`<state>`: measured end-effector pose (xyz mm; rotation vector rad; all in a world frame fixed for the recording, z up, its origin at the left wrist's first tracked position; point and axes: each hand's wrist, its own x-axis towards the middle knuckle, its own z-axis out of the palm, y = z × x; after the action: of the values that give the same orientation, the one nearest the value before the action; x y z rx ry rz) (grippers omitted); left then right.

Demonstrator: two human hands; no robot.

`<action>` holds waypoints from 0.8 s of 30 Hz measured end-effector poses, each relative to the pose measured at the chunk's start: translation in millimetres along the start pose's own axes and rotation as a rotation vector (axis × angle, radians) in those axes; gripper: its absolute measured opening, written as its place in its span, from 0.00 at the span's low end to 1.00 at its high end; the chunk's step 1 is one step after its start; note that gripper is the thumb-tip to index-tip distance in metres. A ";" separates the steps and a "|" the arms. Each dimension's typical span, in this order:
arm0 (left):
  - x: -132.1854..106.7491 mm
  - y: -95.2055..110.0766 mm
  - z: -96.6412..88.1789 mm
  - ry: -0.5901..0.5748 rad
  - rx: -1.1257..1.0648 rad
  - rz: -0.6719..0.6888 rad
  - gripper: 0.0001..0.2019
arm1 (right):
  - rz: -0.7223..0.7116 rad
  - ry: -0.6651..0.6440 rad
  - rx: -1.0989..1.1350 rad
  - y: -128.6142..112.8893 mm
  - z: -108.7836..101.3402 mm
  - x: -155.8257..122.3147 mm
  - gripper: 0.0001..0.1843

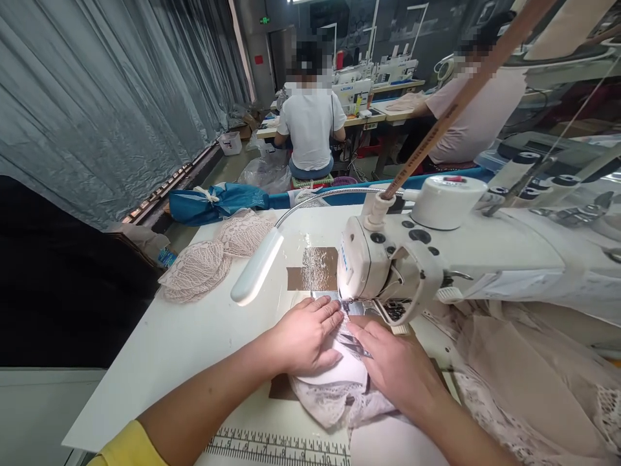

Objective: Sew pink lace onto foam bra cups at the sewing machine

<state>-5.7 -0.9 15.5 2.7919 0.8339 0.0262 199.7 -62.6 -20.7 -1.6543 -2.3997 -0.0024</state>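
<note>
My left hand (308, 333) lies flat on a white lace-trimmed fabric piece (349, 375), fingers stretched toward the needle area of the sewing machine (363, 259). Just right of it, my right hand (395, 356) is closed, with the metal blades of thread snips (356, 346) sticking out of it toward the left. Its thumb and forefinger are at the fabric's edge close to the presser foot. The fabric's lace edge drapes toward me on the white table (194, 349). My fingers hide part of the fabric, and the snips' handles are out of sight in my palm.
Beige lace cups (198, 272) are piled at the table's far left. A lamp (257, 265) on a bendy neck hangs over the tabletop. Beige mesh and lace (524, 362) lie at the right. A printed ruler (281, 446) runs along the front. Two people sit at machines beyond.
</note>
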 end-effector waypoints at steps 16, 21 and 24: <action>7.4 -12.0 -5.9 -0.038 0.018 0.040 0.35 | 0.162 -0.157 0.077 -8.9 -20.3 11.3 0.28; 4.5 3.1 -6.6 0.012 0.074 0.021 0.29 | 0.183 -0.202 0.064 -8.3 -18.1 11.5 0.28; 2.3 8.2 -6.2 0.023 0.076 0.051 0.32 | 0.181 -0.207 0.072 -8.5 -18.4 11.6 0.29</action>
<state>0.2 -5.0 23.3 2.8890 0.7854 0.0359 191.3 -57.3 0.4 -1.9145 -2.3499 0.2953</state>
